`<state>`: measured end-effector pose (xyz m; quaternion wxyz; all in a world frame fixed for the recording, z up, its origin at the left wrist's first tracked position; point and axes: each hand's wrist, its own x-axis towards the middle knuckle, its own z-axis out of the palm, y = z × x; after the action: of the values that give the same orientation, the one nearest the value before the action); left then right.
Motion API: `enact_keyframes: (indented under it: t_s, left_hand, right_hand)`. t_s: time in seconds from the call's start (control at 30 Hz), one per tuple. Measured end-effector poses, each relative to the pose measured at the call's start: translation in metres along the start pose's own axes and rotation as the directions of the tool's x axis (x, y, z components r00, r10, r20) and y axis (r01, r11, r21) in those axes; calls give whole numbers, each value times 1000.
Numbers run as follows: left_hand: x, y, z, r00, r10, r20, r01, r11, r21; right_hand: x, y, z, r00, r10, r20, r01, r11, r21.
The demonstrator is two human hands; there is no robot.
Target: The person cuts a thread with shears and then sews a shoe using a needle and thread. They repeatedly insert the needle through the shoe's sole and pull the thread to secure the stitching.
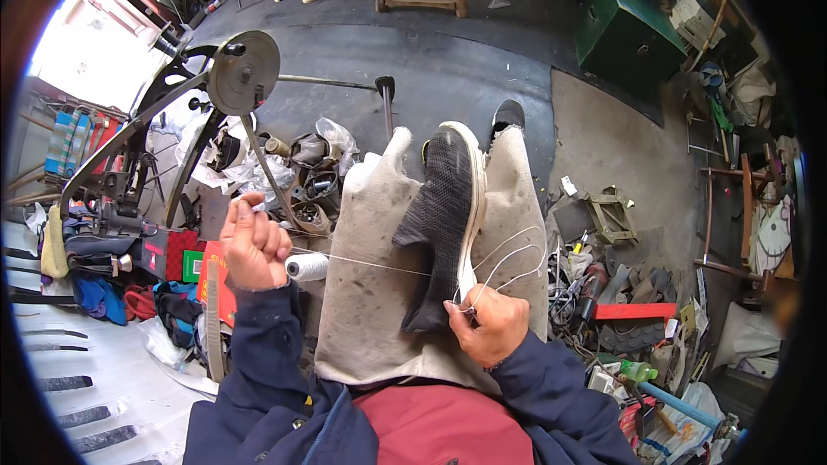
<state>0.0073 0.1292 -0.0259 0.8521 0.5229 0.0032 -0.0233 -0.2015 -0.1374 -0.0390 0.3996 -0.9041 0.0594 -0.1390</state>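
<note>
A black knit sneaker (441,198) with a white sole lies on its side across the stained beige cloth (360,310) over my lap, toe pointing away. White thread (370,263) runs taut from the shoe's middle to my left hand (257,243), a closed fist raised left of my knees. My right hand (493,324) is pinched at the sole edge near the heel, with thread at its fingertips. Loose thread loops curve out just above it. Whether a tool sits inside that grip is hidden. A white thread spool (307,267) is beside my left wrist.
A black metal machine with a round wheel (244,73) stands at the far left. Bags and loose parts (314,176) crowd the floor beneath it. On the right lie scraps, a red bar (636,311) and a blue tube (680,405). Farther off are a wooden stool (420,3) and green box (624,30).
</note>
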Motion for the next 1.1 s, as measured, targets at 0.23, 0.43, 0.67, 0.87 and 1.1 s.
enact_keyframes:
  t_s: [0.23, 0.43, 0.67, 0.87, 1.1]
  left_hand:
    - [3, -11, -39, 963, -254, 93, 249, 967, 63]
    - [-14, 25, -55, 974, -211, -77, 167, 452, 877]
    - [-98, -7, 43, 940, -113, 323, -32, 910, 413]
    - [-117, -40, 97, 693, -556, 459, 356, 817, 453]
    - [-113, -43, 102, 624, -657, 423, 377, 728, 573]
  right_hand:
    - [-6, 1, -18, 985, 151, 86, -171, 930, 325]
    - [-25, 93, -83, 824, 562, -67, -442, 713, 545]
    - [-60, 83, -91, 929, 315, -194, -332, 941, -61]
    - [-52, -4, -40, 982, 157, 108, -188, 893, 408]
    - [-48, 0, -36, 977, 169, 133, -211, 879, 427]
